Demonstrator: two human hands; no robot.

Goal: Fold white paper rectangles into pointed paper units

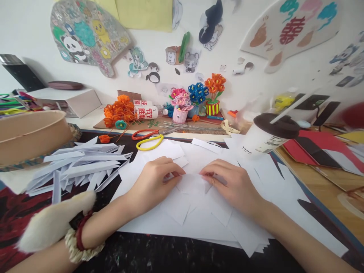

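Between my two hands is a small piece of white paper [193, 182], held above a spread of loose white sheets. My left hand [159, 182] pinches its left end between thumb and fingers. On the other side, my right hand [227, 182] pinches the right end, where a folded corner shows. A pile of folded white paper strips [82, 167] lies to the left of my left hand. Just beyond that hand rest scissors [150, 142] with one red and one yellow handle.
A white cup [258, 140] with a dark lid and straw stands at the right. Behind are small pots of craft flowers [182, 106] and orange flowers [121, 108]. A round tan container [34, 132] sits at the left; red card [318, 148] lies far right.
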